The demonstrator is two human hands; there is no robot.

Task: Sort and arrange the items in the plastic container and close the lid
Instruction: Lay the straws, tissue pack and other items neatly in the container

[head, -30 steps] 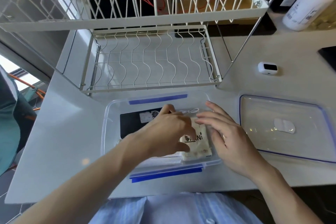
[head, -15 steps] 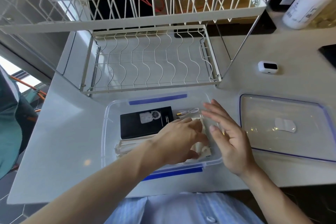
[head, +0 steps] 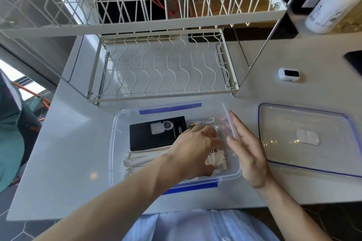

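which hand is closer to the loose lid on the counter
Right. The right hand is open beside the container's right wall, just left of the lid. The left hand is inside the container, farther away.

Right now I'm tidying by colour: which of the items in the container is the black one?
The flat black box, lying along the plastic container's far side, left of the white cable. The paper-wrapped packets nearer the person are white.
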